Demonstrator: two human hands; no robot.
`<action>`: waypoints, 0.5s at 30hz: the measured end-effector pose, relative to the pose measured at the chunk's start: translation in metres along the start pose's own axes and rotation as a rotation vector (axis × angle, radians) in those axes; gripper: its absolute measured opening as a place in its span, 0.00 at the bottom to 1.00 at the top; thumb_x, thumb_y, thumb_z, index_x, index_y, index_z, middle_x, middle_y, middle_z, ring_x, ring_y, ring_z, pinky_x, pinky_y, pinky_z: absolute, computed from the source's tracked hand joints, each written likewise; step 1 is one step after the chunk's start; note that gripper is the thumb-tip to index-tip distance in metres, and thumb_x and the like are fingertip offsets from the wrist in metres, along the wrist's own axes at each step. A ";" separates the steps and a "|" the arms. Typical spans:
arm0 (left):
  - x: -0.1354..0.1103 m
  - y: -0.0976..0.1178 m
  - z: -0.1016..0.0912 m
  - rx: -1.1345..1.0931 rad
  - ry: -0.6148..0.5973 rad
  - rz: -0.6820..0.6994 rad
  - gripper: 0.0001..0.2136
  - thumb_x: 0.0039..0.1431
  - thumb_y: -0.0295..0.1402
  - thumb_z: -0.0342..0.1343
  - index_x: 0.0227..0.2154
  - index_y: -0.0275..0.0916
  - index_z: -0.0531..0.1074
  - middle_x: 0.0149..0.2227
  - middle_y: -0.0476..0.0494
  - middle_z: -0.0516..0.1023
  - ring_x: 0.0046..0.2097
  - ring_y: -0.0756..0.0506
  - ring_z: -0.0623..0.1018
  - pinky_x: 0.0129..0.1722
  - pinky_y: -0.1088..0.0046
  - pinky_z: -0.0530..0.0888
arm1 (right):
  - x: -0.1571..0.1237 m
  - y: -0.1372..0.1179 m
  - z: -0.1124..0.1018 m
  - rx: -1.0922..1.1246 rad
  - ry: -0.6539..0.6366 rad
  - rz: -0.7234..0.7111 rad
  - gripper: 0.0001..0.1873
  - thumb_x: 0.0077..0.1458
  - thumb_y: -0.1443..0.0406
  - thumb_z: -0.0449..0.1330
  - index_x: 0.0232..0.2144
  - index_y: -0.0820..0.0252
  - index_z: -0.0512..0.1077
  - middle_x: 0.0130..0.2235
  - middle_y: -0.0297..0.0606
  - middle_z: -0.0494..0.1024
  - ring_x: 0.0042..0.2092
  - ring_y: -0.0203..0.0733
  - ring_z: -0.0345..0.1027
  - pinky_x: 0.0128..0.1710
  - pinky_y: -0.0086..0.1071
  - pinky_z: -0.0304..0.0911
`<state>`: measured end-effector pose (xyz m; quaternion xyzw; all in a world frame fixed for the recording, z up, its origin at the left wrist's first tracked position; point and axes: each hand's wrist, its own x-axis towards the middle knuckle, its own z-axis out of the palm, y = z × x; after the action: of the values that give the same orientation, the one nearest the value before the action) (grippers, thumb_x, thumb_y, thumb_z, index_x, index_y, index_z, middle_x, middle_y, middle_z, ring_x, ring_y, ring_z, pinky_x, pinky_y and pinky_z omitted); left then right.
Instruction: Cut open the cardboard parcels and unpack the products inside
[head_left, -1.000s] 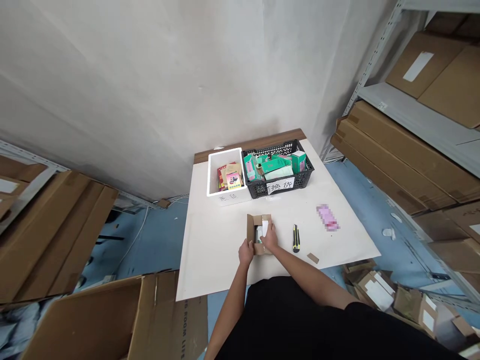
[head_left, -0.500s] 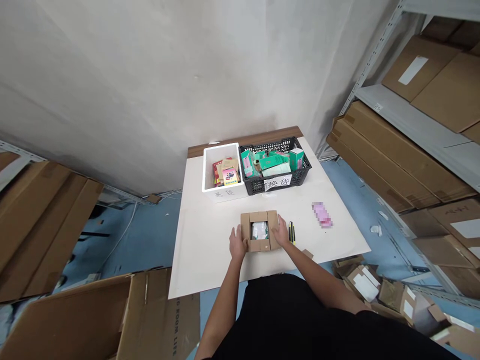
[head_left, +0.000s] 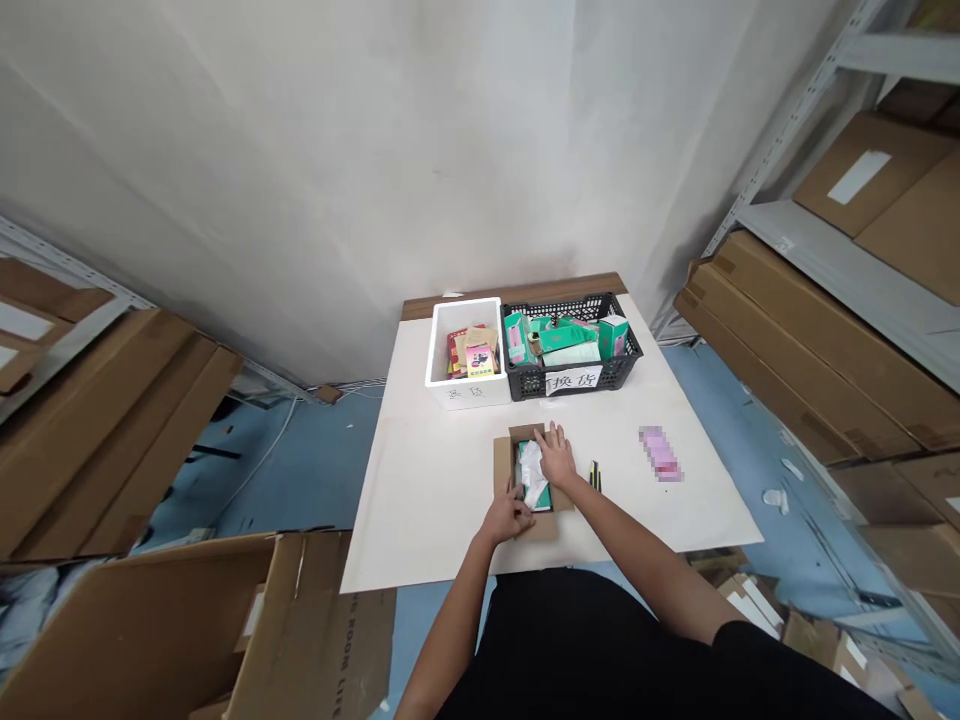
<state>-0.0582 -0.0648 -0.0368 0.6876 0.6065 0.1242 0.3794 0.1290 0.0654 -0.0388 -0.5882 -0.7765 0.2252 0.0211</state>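
A small cardboard box (head_left: 503,466) stands on the white table with its flaps folded out. Crumpled white paper (head_left: 531,470) lies inside it, on top of a green box (head_left: 544,498) that shows only in part. My left hand (head_left: 507,516) is at the near left corner of the cardboard box, fingers apart and slightly bent, tips by the paper's lower end. Over the far right side, my right hand (head_left: 556,458) has its fingers stretched out, with tips at the paper's upper edge. Beside the box on the right lie the utility knives (head_left: 595,476).
A white foam bin (head_left: 469,392) with packets and a black plastic crate (head_left: 532,383) with green boxes stand at the back of the table (head_left: 420,500). A blurred pink item (head_left: 660,453) lies on the right. Large cartons (head_left: 315,620) and loaded shelves (head_left: 817,225) flank the table.
The cardboard box's flaps, which left only a square gap, are now spread apart, showing more white paper and green box. Both hands have moved from its sides to the opening. The camera view has shifted.
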 end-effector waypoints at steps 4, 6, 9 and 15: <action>-0.001 0.000 0.018 -0.039 0.033 -0.017 0.22 0.43 0.31 0.77 0.44 0.43 0.84 0.70 0.34 0.68 0.78 0.30 0.50 0.72 0.44 0.58 | 0.029 0.001 -0.009 0.019 -0.160 0.122 0.48 0.57 0.73 0.59 0.76 0.43 0.54 0.79 0.47 0.35 0.78 0.67 0.36 0.68 0.62 0.51; -0.002 0.002 0.025 -0.028 0.077 -0.013 0.15 0.46 0.30 0.76 0.39 0.43 0.85 0.70 0.35 0.68 0.78 0.30 0.49 0.73 0.43 0.58 | 0.039 0.002 -0.016 0.023 -0.228 0.161 0.46 0.57 0.74 0.60 0.74 0.44 0.58 0.79 0.48 0.38 0.77 0.67 0.37 0.68 0.63 0.50; -0.003 0.005 0.033 -0.017 0.140 -0.025 0.06 0.51 0.30 0.73 0.33 0.43 0.85 0.70 0.37 0.69 0.78 0.30 0.51 0.73 0.42 0.58 | 0.040 0.004 -0.023 0.013 -0.190 0.138 0.44 0.56 0.72 0.61 0.73 0.50 0.61 0.79 0.50 0.41 0.78 0.67 0.31 0.71 0.67 0.39; 0.000 0.009 0.035 -0.025 0.169 -0.020 0.06 0.50 0.29 0.72 0.33 0.44 0.86 0.68 0.41 0.72 0.77 0.31 0.53 0.72 0.40 0.60 | 0.003 -0.004 -0.004 0.053 0.031 -0.287 0.32 0.58 0.75 0.54 0.64 0.60 0.73 0.73 0.48 0.62 0.77 0.50 0.42 0.76 0.52 0.38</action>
<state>-0.0300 -0.0776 -0.0546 0.6636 0.6417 0.1855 0.3368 0.1256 0.0686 -0.0340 -0.4739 -0.8459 0.2310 0.0806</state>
